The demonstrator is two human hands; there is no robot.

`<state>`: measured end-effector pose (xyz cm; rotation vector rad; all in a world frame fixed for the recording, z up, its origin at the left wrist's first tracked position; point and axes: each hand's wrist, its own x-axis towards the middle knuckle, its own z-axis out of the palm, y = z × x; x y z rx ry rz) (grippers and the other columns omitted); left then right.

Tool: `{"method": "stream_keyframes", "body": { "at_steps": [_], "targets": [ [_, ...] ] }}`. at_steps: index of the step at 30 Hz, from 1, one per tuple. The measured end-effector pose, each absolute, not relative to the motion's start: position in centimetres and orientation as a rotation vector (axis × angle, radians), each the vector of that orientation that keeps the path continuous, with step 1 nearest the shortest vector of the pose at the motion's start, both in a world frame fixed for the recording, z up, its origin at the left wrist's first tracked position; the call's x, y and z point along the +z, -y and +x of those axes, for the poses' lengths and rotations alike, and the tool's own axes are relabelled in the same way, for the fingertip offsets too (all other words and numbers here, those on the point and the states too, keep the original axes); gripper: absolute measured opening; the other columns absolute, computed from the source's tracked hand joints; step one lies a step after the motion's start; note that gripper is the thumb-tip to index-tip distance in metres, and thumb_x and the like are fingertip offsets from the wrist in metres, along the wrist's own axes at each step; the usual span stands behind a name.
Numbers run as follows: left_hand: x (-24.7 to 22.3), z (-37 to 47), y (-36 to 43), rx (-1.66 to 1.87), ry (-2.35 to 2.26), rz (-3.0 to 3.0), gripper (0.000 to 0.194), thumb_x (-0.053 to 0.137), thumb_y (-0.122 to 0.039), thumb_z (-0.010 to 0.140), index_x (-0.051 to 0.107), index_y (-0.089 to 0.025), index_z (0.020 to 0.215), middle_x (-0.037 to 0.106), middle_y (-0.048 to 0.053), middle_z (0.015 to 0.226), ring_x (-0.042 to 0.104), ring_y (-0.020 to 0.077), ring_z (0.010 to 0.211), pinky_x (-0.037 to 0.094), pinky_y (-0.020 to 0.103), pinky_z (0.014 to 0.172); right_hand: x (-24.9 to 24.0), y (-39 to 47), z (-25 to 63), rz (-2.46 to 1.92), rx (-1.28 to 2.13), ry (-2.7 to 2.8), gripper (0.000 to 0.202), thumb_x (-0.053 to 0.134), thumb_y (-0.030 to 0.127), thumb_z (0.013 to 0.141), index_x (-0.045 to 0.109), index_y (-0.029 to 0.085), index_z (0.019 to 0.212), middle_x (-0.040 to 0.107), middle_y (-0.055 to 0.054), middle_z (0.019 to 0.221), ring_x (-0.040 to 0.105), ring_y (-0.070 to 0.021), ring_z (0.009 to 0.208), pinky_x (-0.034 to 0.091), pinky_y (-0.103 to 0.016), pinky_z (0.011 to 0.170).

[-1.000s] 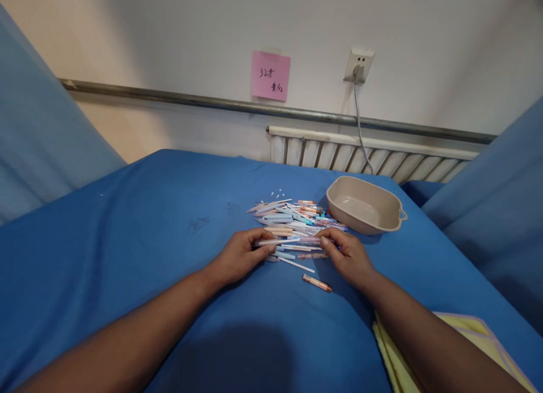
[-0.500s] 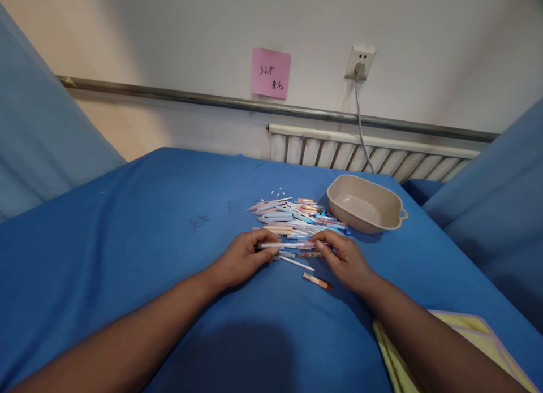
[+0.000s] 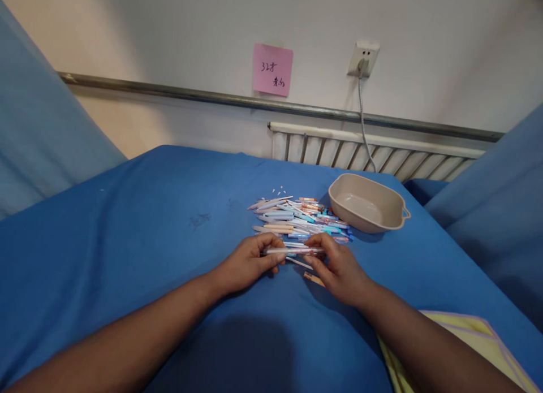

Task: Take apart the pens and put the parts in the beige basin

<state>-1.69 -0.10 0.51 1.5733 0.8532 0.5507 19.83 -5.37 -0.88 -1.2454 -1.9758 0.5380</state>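
Observation:
A slim pale pen with a reddish pattern toward its right end lies level between my hands, just in front of the pile. My left hand pinches its left end between thumb and fingers. At the other end, my right hand grips it, and those fingers hide its tip. Behind them spreads a pile of pens and pen parts, white, pale blue, peach and clear. A thin white stick lies below the held pen. An orange pen piece is partly covered by my right hand.
A beige plastic basin stands right of the pile. Small white bits lie behind the pile on the blue cloth. A yellow cloth sits under my right forearm. Behind are a radiator and a metal rail.
My right hand has shifted left, closer to my left hand, and now covers part of the orange piece. The pen between my hands has come slightly nearer to me.

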Motion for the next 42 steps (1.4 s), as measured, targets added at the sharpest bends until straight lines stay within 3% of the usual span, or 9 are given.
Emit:
{"method": "stream_keyframes", "body": {
  "at_steps": [5,11,16,20,26,29,32,38,42],
  "targets": [
    [0.55,-1.76,0.29,0.512,-0.845,1.605,0.017,0.058,-0.031,0.080,0.056,-0.014,0.083,0.060,0.000,0.072,0.055,0.0105,0.059,0.045,0.023,0.057,-0.90,5.34,20.01,-1.262,0.391,2.103,0.008,0.048,0.023,0.090,0.052,0.020,0.096,0.063,-0.005,0.085,0.058,-0.0171,0.077,0.042,-0.027,0.067],
    [0.96,-1.88,0.41,0.500,-0.863,1.757,0.013,0.056,-0.026,0.081,0.060,-0.015,0.083,0.061,0.000,0.071,0.056,0.0112,0.063,0.045,0.022,0.060,-1.01,5.34,19.97,-1.320,0.457,2.102,0.017,0.043,0.032,0.093,0.054,0.021,0.087,0.062,-0.001,0.072,0.058,-0.0153,0.067,0.040,-0.025,0.060],
    [0.88,-1.76,0.33,0.502,-0.884,1.700,0.014,0.057,-0.028,0.080,0.059,-0.014,0.081,0.061,0.000,0.070,0.056,0.0109,0.060,0.045,0.022,0.058,-0.79,5.37,19.77,-1.273,0.486,2.010,0.017,0.054,0.031,0.087,0.048,0.021,0.100,0.060,-0.003,0.086,0.056,-0.0151,0.070,0.042,-0.025,0.062],
    [0.71,-1.81,0.31,0.482,-0.856,1.620,0.019,0.058,-0.033,0.081,0.057,-0.014,0.083,0.063,0.001,0.071,0.055,0.0104,0.059,0.045,0.023,0.057,-0.80,5.21,20.01,-1.181,0.316,2.102,0.005,0.047,0.023,0.089,0.050,0.019,0.091,0.058,-0.005,0.084,0.054,-0.0166,0.075,0.042,-0.027,0.066],
    [0.89,-1.95,0.30,0.480,-0.829,1.647,0.018,0.058,-0.032,0.081,0.059,-0.014,0.083,0.064,0.001,0.072,0.057,0.0110,0.062,0.046,0.023,0.061,-0.95,5.18,20.16,-1.268,0.405,2.149,0.016,0.042,0.031,0.093,0.055,0.021,0.093,0.061,-0.002,0.074,0.057,-0.0151,0.067,0.041,-0.026,0.061],
    [0.92,-1.91,0.22,0.481,-0.832,1.636,0.019,0.058,-0.033,0.081,0.059,-0.014,0.082,0.064,0.001,0.071,0.056,0.0105,0.061,0.046,0.023,0.060,-0.90,5.32,19.98,-1.290,0.479,2.057,0.020,0.050,0.032,0.089,0.050,0.021,0.105,0.062,-0.002,0.083,0.057,-0.0144,0.066,0.042,-0.025,0.060],
    [0.95,-1.87,0.19,0.477,-0.840,1.603,0.021,0.059,-0.035,0.080,0.059,-0.014,0.082,0.064,0.001,0.071,0.056,0.0103,0.060,0.046,0.023,0.059,-0.83,5.35,19.95,-1.221,0.375,2.068,0.014,0.052,0.026,0.087,0.049,0.020,0.099,0.059,-0.006,0.090,0.056,-0.0162,0.073,0.044,-0.027,0.064],
    [1.06,-1.94,0.19,0.464,-0.838,1.610,0.021,0.060,-0.034,0.079,0.060,-0.014,0.083,0.065,0.002,0.072,0.057,0.0110,0.061,0.046,0.023,0.060,-0.79,5.23,20.15,-1.263,0.352,2.151,0.015,0.044,0.030,0.092,0.054,0.020,0.087,0.060,-0.003,0.075,0.056,-0.0159,0.068,0.041,-0.026,0.061],
    [0.87,-1.98,0.09,0.461,-0.828,1.631,0.021,0.059,-0.035,0.081,0.059,-0.014,0.083,0.064,0.002,0.072,0.057,0.0110,0.062,0.046,0.023,0.061,-0.86,5.33,20.03,-1.307,0.495,2.070,0.016,0.047,0.034,0.091,0.053,0.022,0.100,0.063,-0.001,0.076,0.057,-0.0147,0.066,0.041,-0.025,0.059]
  ]
}}
